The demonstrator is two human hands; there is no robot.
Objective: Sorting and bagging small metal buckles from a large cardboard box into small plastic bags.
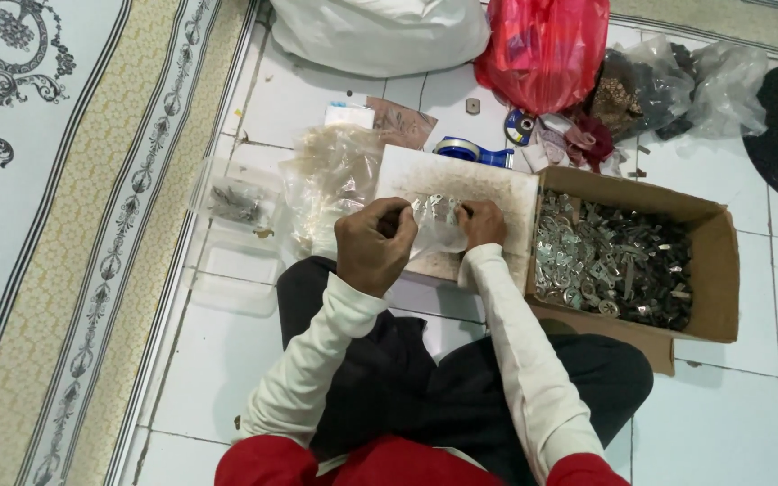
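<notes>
Head view: left hand (374, 245) and right hand (482, 223) both pinched shut on 1 small clear bag (436, 225) of metal pieces, over the board (497, 184) on the floor. Likely mid-packing or sealing; next, probably steady fingertip pressure along the bag's mouth, beside the cardboard box (718, 270) of metal parts.

The person sits on the tiled floor (731, 405) with a board (488, 193) in front of the knees. Both hands, left hand (373, 245) and right hand (483, 223), meet over it on a small plastic bag (438, 225). Right of the board stands a cardboard box (713, 270) with metal parts (610, 261) in it. Left lie plastic containers (236, 202), then a carpet (56, 225). Behind the board lie a tape dispenser (470, 151) and sacks (380, 31).
</notes>
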